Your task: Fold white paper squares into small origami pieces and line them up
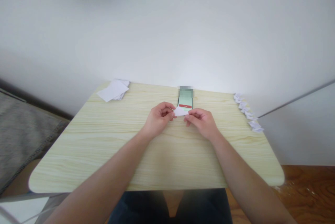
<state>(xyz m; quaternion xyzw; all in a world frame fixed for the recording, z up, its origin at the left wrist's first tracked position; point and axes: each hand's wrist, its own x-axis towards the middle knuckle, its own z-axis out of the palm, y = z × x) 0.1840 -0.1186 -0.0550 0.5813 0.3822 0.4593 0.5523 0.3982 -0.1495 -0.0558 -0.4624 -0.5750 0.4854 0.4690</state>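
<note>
Between my two hands is a small folded piece of white paper (180,111), roughly triangular with its peak pointing away from me. My left hand (160,118) pinches its left corner between thumb and fingers. The right corner is pinched by my right hand (201,121) in the same way. Just behind the paper, a phone (185,101) with a light green screen and a red bar lies near the table's back edge; the paper covers its lower end.
A pile of white paper sheets (114,90) rests at the table's back left. Along the right edge runs a row of several small folded white paper pieces (247,111). The pale wood-grain table (172,157) meets a white wall (167,31) at the back.
</note>
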